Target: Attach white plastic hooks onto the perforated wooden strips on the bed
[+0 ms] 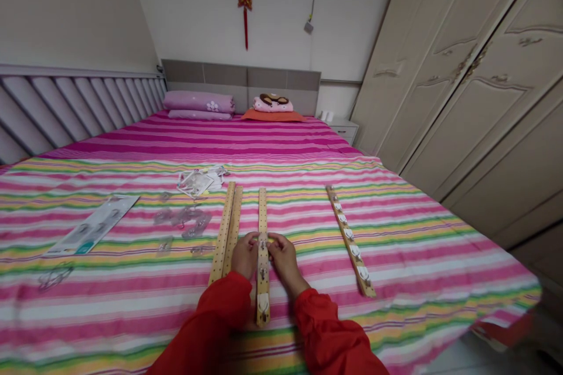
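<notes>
The left hand and right hand flank the middle strip, fingertips at its edges beside a metal hook. The hands are apart, the strip between them; I cannot tell whether the fingers of either are closed on anything. The strip runs from 12 to 6 o'clock, bare and holed beyond the fingers. Toward 6 o'clock it bears another metal hook, then a white hook near its end.

Just beside the left hand, toward 10 and 11 o'clock, lie two bare strips, side by side, the nearer one partly hidden by that hand. Past them, between 9 and 10, small clear packets lie scattered; between 10 and 11 is a pile of cards. Farther out, between 9 and 10, a long pack lies slanted.

At 3 o'clock, well apart from the right hand, lies a strip of hooks, several of them white.

All rest on a striped cloth. Beyond, folded bedding sits at 11 o'clock and a wardrobe stands at 2.
</notes>
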`<state>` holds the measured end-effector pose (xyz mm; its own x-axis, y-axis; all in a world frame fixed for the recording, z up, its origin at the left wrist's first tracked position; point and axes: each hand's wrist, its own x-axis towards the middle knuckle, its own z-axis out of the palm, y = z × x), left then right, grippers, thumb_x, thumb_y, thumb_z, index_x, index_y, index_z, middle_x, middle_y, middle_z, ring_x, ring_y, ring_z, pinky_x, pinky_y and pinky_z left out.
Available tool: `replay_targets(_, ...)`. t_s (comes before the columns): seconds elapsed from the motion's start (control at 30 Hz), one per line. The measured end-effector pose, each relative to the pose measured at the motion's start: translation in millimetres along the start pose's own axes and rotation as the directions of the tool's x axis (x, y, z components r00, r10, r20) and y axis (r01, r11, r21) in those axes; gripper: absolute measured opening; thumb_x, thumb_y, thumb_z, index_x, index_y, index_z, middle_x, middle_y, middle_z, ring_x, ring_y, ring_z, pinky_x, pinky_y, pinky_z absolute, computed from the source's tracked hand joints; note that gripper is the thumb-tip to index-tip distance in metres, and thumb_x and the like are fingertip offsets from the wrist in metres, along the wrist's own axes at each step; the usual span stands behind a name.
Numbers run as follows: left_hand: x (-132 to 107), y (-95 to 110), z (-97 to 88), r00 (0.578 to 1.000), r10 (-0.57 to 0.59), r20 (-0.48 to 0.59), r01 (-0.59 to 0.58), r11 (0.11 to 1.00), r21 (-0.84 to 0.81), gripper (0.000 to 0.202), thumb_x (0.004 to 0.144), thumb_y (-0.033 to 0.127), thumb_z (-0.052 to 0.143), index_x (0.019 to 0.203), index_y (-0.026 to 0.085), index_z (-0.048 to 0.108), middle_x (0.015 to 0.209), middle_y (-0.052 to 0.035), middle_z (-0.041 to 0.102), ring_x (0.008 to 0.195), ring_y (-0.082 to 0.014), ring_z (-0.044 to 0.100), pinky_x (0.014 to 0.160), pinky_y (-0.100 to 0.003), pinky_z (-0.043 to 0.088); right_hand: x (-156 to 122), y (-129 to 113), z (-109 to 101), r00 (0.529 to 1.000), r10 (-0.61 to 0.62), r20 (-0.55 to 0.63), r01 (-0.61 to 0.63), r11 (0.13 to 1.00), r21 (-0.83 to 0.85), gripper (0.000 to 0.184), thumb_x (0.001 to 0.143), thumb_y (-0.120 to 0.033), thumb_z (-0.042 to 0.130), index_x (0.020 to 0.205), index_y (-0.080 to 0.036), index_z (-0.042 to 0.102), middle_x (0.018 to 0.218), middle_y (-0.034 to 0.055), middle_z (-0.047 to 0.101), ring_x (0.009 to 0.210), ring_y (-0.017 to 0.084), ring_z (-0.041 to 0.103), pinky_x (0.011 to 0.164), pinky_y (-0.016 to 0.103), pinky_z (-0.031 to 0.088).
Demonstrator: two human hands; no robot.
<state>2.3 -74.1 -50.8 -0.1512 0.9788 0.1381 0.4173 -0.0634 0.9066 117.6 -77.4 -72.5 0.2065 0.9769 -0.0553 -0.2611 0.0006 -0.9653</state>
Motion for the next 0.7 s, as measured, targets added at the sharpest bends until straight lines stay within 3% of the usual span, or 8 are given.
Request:
replay_targets(0.17,1.1,-7.7,0.8,0.999,0.048,0.023,-0.049,0.999,0.024,0.029,0.074,0.015,0.052,0.095,0.015,0.072,0.092,-0.0091,0.071,0.088,-0.0185,0.063,0.086,-0.032,0.047,0.1,4.6,-3.5,0.995,-0.07,0.072,0.08,0.986,-0.143,0.028,0.067,-0.03,0.061,0.09,-0.02,0.074,0.072,0.0018,0.072,0.061,0.018,0.063,0.056,0.03,0.052)
replay_targets(0.3,2.8,-8.7,0.6,0.998,0.023,0.061,-0.027,0.998,0.057,0.032,0.075,0.016,0.052,0.1,0.013,0.071,0.096,-0.0103,0.071,0.091,-0.0198,0.063,0.089,-0.034,0.046,3.7,7.1,-5.9,0.982,-0.165,0.093,0.184,0.948,-0.258,0.029,0.069,-0.03,0.059,0.092,-0.022,0.075,0.094,0.0061,0.074,0.087,0.025,0.066,0.081,0.039,0.051)
replay_targets(0.37,2.7,-6.4,0.3,0.998,0.012,0.067,-0.017,0.998,0.068,0.032,0.075,0.016,0.052,0.1,0.012,0.071,0.096,-0.0105,0.071,0.092,-0.0202,0.063,0.09,-0.033,0.046,5.3,7.5,-6.4,0.98,-0.165,0.109,0.189,0.942,-0.279,0.031,0.07,-0.03,0.059,0.095,-0.022,0.074,0.097,0.0067,0.074,0.091,0.025,0.066,0.085,0.04,0.049)
replay_targets(0.47,1.7,-1.0,0.0,0.998,-0.008,0.062,0.003,0.997,0.074,0.033,0.075,0.016,0.051,0.101,0.013,0.071,0.095,-0.0096,0.072,0.092,-0.0196,0.063,0.09,-0.032,0.046,5.5,7.3,-6.6,0.985,-0.114,0.13,0.143,0.96,-0.24,0.035,0.07,-0.031,0.059,0.101,-0.021,0.072,0.091,0.0052,0.074,0.079,0.022,0.066,0.072,0.036,0.052)
replay_targets(0.53,0.8,2.9,-1.1,0.998,-0.027,0.063,0.023,0.998,0.066,0.033,0.074,0.017,0.052,0.101,0.014,0.071,0.094,-0.0088,0.071,0.09,-0.0189,0.063,0.088,-0.031,0.047,4.0,6.6,-6.6,0.99,-0.065,0.126,0.088,0.978,-0.188,0.041,0.07,-0.033,0.059,0.108,-0.019,0.069,0.074,0.002,0.072,0.061,0.018,0.062,0.057,0.03,0.05)
replay_targets(0.6,-0.5,6.4,-4.7,0.998,-0.035,0.059,0.033,0.999,0.033,0.031,0.073,0.019,0.054,0.099,0.016,0.071,0.091,-0.0073,0.071,0.088,-0.0183,0.063,0.085,-0.031,0.048,1.8,5.6,-6.8,0.994,-0.02,0.109,0.034,0.991,-0.132,0.05,0.069,-0.036,0.062,0.115,-0.016,0.064,0.054,-0.0037,0.061,0.045,0.013,0.052,0.046,0.026,0.043)
replay_targets(0.7,-4.3,9.1,-20.5,1.0,0.001,-0.003,-0.001,0.999,-0.034,0.031,0.073,0.026,0.055,0.099,0.017,0.07,0.09,-0.0063,0.069,0.086,-0.0182,0.063,0.08,-0.031,0.05,-2.0,3.2,-7.2,0.997,0.003,0.072,0.0,0.999,-0.055,0.06,0.067,-0.039,0.065,0.12,-0.012,0.059,0.045,-0.0092,0.048,0.037,0.01,0.042,0.04,0.023,0.036)
